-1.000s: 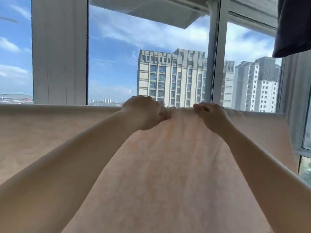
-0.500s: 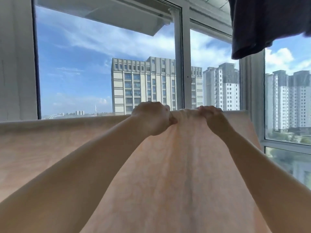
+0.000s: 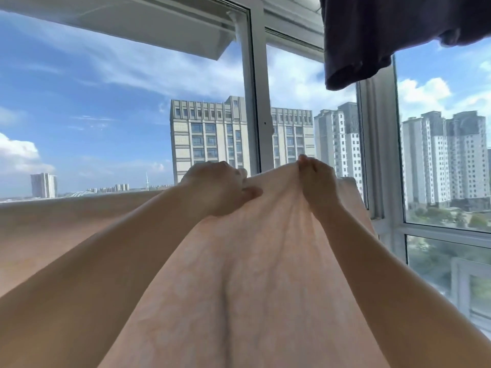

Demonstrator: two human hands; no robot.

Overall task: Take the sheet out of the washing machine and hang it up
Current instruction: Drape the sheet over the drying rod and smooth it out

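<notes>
- Here, one peach sheet (image 3: 252, 274) spans the lower frame from the left edge to right of centre, its top edge level and apparently draped over a line.
- Left hand (image 3: 215, 187), centre: fingers closed, gripping the top edge.
- Right hand (image 3: 316, 179): fingers pinching a raised fold.
- Soft, limp, probably damp-heavy; best held along that edge.
- One dark garment (image 3: 385, 35), upper right.

Just the one camera, strapped to my head, so it sees everything from eye level, facing forward and slightly up at the white-framed balcony window (image 3: 252, 107) with tower blocks beyond. My bare forearms run in from the bottom corners, so it's really close. The pale peach cotton sheet (image 3: 239, 274) fills the lower half; a dark hanging garment (image 3: 372, 35) cuts off the top right corner.
</notes>
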